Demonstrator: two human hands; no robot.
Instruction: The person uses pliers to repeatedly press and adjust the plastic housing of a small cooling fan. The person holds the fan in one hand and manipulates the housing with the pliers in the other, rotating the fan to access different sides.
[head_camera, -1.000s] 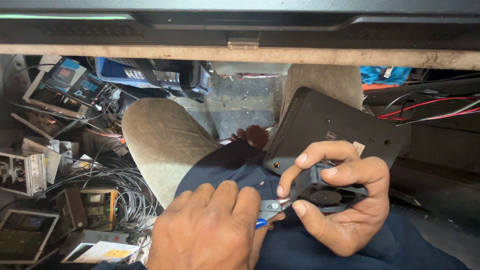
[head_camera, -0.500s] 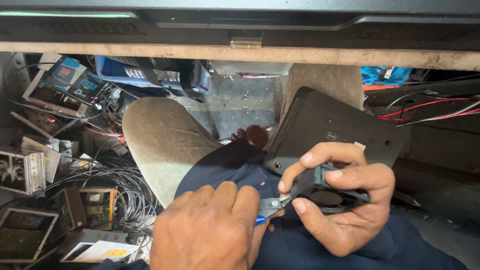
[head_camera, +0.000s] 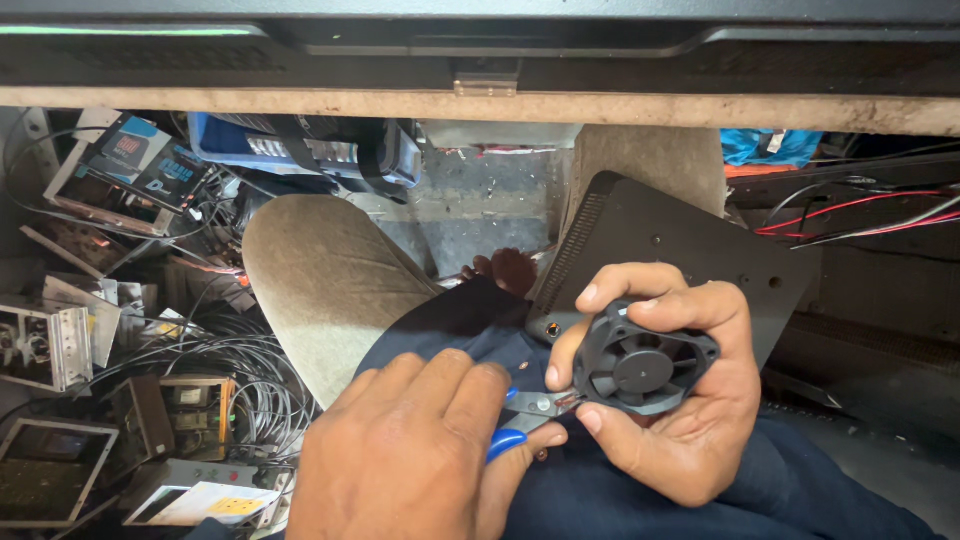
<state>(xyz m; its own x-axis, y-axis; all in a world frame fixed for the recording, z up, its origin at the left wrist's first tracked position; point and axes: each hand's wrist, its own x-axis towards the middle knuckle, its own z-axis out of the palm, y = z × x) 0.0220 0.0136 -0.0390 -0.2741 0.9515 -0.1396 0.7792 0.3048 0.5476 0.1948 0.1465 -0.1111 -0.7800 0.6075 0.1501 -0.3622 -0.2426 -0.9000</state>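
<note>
Nearest to me, my left hand (head_camera: 400, 450) is clenched around blue-handled pliers (head_camera: 525, 420); only the blue grip tip and the metal joint show past the knuckles, and the nose meets the lower left edge of the small black cooling fan (head_camera: 642, 362). My right hand (head_camera: 680, 390) grasps that fan, thumb and fingers wrapped round its square frame, blades facing up. Both sit low in the middle of the view, over my dark blue lap, with little free room between the two hands.

Just behind the fan, a flat black panel (head_camera: 690, 240) leans tilted across my right knee, its ribbed edge toward the middle. My left knee (head_camera: 320, 280) in beige cloth rises beside it, leaving a narrow gap of bare concrete floor (head_camera: 480, 205) between.

To the left, a scrap pile (head_camera: 110, 340) crowds the floor: metal chassis boxes, circuit boards and tangled grey wires, with no open lane. On the right, red and black cables (head_camera: 850, 215) run along a dark ledge. Farthest off, a wooden edge (head_camera: 300, 98) spans the whole width.
</note>
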